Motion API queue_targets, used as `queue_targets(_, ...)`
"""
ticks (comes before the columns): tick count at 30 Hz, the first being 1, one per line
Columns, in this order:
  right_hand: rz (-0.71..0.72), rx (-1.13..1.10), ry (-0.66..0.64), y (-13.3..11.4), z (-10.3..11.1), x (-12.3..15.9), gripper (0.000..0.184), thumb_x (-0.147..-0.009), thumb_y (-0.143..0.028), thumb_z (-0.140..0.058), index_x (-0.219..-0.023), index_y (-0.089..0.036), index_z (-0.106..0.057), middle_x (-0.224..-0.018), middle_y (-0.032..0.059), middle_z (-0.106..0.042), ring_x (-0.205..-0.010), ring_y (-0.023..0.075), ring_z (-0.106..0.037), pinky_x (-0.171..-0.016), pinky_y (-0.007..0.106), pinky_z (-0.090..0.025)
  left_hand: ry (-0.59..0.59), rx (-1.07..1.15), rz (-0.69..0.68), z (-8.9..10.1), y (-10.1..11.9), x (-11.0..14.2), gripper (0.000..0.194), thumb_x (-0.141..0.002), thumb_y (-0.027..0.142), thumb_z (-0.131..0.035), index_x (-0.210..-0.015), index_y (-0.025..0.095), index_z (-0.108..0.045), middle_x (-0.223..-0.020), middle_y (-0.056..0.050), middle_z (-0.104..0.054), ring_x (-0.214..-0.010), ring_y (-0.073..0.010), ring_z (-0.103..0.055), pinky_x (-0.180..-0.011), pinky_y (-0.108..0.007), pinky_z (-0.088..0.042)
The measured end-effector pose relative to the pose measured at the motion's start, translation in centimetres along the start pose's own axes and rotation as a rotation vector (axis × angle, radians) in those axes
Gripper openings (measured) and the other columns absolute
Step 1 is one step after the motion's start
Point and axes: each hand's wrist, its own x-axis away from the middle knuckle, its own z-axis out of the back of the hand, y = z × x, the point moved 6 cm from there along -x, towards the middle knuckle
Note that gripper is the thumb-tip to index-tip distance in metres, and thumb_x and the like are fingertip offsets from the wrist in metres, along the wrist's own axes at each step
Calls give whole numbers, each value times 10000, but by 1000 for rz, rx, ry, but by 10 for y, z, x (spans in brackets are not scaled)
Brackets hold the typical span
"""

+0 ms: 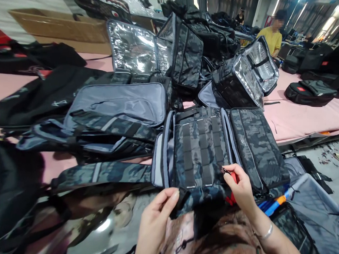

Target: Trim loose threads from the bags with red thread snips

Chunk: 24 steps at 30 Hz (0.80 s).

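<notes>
A dark camouflage bag with rows of webbing strips lies before me, its near end toward my body. My left hand is closed, thumb and fingers pinched on a black edge or strap at the bag's near left corner. In my right hand are small thread snips with dark blades and red on the handle. Their tips are just above the webbing at the bag's right side; whether they touch it I cannot tell. To the right, a camouflage side panel lies folded out.
Opened grey-lined bags crowd the left of the pink table. Silver-lined bags stand behind, near a cardboard box. A person in a yellow shirt is at the far right. A grey fabric bin sits at lower right.
</notes>
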Motion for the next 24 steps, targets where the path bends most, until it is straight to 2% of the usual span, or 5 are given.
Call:
queue_targets(4, -32, 87, -115, 12, 7, 24, 169, -819, -263, -512, -934, -175, -598, -835, 18, -616, -751, 143, -557, -704, 257, -440, -222, -354, -198, -13, 14, 9, 320, -746, 439, -556, -558, 181, -537, -573, 9, -502, -562, -126, -461, -539, -220, -380)
queue_targets(8, 12, 213, -192, 25, 11, 47, 170, -824, -232, -518, -971, -187, -590, -874, 29, -614, -784, 153, -560, -697, 257, -438, -352, -605, -351, -29, 17, 20, 278, -812, 392, -463, -627, 208, -558, -637, -11, -562, -624, -153, -533, -601, -237, -418)
queue_targets(13, 51, 422, -264, 36, 10, 56, 181, -806, -180, -546, -985, -193, -568, -887, 30, -603, -772, 153, -562, -659, 251, -417, -345, -748, -437, -39, 12, 29, 235, -812, 396, -481, -686, 223, -578, -696, -15, -592, -677, -163, -562, -625, -237, -443)
queue_targets(20, 51, 549, -317, 33, 7, 54, 189, -799, -146, -560, -978, -206, -561, -912, 18, -610, -802, 158, -575, -670, 249, -408, -91, -783, -395, -41, 5, 32, 253, -821, 429, -465, -727, 226, -584, -703, -10, -607, -648, -151, -571, -502, -206, -433)
queue_targets(24, 40, 570, -317, 31, 8, 53, 174, -803, -152, -565, -970, -201, -562, -899, 21, -610, -802, 160, -579, -668, 249, -407, -72, -897, -504, -52, 2, 33, 260, -818, 437, -467, -746, 219, -588, -694, -15, -616, -642, -166, -574, -565, -249, -444)
